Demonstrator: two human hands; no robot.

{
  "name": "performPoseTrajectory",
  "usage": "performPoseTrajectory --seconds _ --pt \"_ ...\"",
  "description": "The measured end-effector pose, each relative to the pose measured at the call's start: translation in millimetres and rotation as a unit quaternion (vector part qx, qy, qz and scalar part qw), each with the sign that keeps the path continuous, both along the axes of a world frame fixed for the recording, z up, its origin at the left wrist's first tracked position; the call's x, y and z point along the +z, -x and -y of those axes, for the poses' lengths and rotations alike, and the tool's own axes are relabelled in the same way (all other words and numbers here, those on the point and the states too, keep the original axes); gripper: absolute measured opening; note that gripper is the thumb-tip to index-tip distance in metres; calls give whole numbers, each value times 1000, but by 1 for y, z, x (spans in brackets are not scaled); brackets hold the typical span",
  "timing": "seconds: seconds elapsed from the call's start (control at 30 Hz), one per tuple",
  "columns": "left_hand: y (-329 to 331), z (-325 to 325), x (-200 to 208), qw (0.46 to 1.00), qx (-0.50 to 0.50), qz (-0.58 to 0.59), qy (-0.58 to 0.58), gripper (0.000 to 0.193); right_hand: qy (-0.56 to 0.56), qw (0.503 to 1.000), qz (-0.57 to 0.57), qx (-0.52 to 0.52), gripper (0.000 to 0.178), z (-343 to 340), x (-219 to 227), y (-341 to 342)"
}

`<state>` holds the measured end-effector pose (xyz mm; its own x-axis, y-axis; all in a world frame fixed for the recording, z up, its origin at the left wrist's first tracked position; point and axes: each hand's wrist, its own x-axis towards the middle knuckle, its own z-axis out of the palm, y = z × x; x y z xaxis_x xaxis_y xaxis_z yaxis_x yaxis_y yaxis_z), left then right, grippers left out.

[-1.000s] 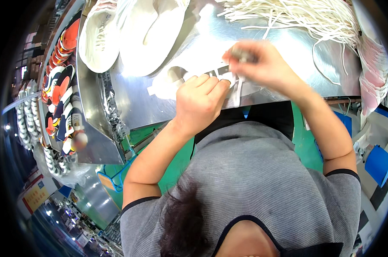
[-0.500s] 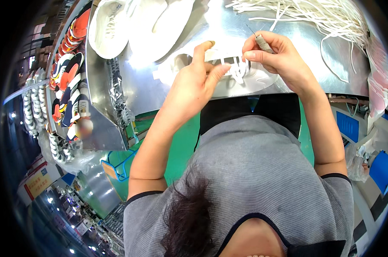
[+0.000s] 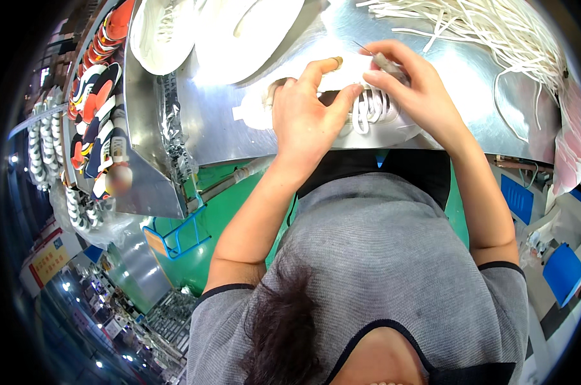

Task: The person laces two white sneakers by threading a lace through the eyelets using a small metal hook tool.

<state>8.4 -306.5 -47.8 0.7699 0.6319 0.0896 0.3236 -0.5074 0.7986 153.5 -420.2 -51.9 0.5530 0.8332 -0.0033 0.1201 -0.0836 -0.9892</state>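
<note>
A white lace-up shoe (image 3: 393,119) lies on its sole on the metal table, its white shoelace (image 3: 367,109) in loose loops over the front. My left hand (image 3: 308,119) grips the shoe across its opening. The left thumb is by the laces, and the index finger, with a yellowish cover on its tip, reaches the far side. In my right hand (image 3: 425,90) is an awl (image 3: 388,66) with a cloth-wrapped handle, pinched between thumb and fingers. Its thin metal point sticks out toward the upper left, above the shoe.
Loose white laces (image 3: 470,29) are heaped at the far right of the table (image 3: 239,138). Two more white shoes (image 3: 245,38) stand at the far left. Colourful shoes (image 3: 98,109) fill a rack beyond the table's left side. A blue-framed stool (image 3: 181,234) is on the green floor.
My left hand has shifted right over the shoe, thumb now closer to the laces. The awl has tilted further left in my right hand. The whole view has shifted slightly.
</note>
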Motion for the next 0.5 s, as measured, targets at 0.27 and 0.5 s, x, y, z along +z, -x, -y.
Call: performPoseTrajectory --seconds 0.27,0.5 --pt "0 3 -9 998 57 29 -2 41 48 988 138 47 15 28 13 1" --pt "1 10 0 993 -35 28 -113 38 116 903 408 77 14 7 11 12"
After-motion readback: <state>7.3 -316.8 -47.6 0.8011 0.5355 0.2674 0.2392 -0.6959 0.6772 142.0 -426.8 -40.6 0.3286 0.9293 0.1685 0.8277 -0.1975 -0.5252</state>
